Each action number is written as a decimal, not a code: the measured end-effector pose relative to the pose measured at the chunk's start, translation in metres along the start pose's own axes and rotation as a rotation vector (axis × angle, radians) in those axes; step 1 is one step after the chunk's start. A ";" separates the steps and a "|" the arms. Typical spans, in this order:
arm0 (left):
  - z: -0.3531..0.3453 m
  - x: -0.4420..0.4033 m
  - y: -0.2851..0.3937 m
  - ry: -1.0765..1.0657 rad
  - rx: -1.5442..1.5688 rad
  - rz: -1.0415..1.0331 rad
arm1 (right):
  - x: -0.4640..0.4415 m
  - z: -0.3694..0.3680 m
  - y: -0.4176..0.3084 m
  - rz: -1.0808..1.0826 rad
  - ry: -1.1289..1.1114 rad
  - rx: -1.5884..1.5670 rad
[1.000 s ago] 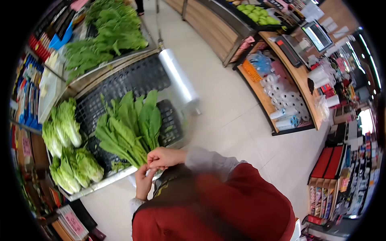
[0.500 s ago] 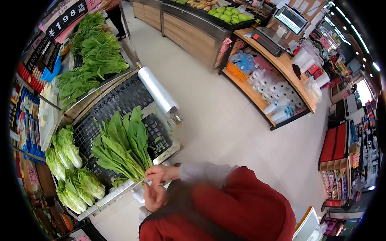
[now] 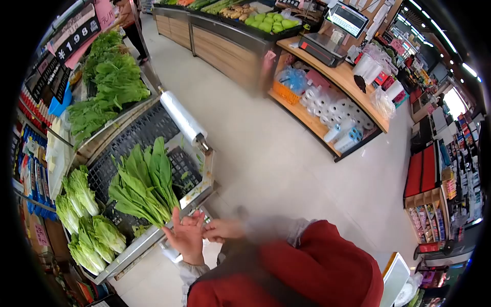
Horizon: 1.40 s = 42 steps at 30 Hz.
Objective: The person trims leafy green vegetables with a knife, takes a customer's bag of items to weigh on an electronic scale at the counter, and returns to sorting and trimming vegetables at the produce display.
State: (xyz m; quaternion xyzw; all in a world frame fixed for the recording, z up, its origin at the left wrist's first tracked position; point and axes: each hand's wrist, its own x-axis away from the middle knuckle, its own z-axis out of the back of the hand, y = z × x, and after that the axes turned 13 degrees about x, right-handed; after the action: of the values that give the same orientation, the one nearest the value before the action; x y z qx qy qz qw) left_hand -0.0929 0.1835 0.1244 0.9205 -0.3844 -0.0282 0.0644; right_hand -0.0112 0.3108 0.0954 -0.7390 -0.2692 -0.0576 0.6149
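My left hand is open, palm up with its fingers spread, just below the stem ends of a leafy green bunch. Beside it, my right hand has its fingers pinched together near the left fingers; whatever they hold, if anything, is too small to make out. The bunch lies on a black crate with its leaves pointing away from me. Pale green cabbages sit left of it. A roll of clear plastic bags is mounted along the stand's right side.
The metal edge of the stand runs in front of me. More leafy greens fill the stand behind. To the right is a wooden counter with a scale and rolls below. A person in dark trousers stands at the far upper left.
My left hand has opened and spread its fingers, and my right hand now sits to its right. The view has shifted, bringing more of the far aisle and the person into sight.
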 end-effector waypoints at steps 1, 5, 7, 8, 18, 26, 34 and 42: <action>-0.002 -0.004 -0.007 -0.002 -0.029 -0.022 | 0.002 0.003 0.006 0.012 -0.029 -0.013; -0.019 -0.026 -0.045 0.097 0.042 -0.025 | 0.028 0.018 0.007 0.010 -0.068 0.023; -0.021 -0.043 -0.063 0.074 0.251 0.092 | 0.045 0.039 0.007 -0.005 -0.052 0.079; -0.019 -0.052 -0.072 0.037 0.292 0.188 | 0.042 0.056 0.034 0.212 0.029 0.149; 0.013 -0.180 -0.213 0.132 -0.373 0.462 | 0.183 0.290 0.011 -0.018 0.473 0.142; 0.058 -0.253 -0.257 0.554 -0.564 0.380 | 0.192 0.468 -0.045 0.026 0.539 0.157; 0.077 -0.424 -0.265 0.720 -0.581 0.273 | 0.101 0.658 -0.125 0.120 0.443 0.387; 0.014 -0.655 -0.262 0.526 -0.718 0.199 | 0.069 0.919 -0.215 0.170 0.694 0.164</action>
State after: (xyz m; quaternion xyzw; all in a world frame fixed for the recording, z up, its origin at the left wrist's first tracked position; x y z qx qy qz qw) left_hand -0.3708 0.8303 0.0754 0.7744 -0.4075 0.0814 0.4772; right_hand -0.2798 1.2184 0.0946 -0.6432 0.0142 -0.2319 0.7296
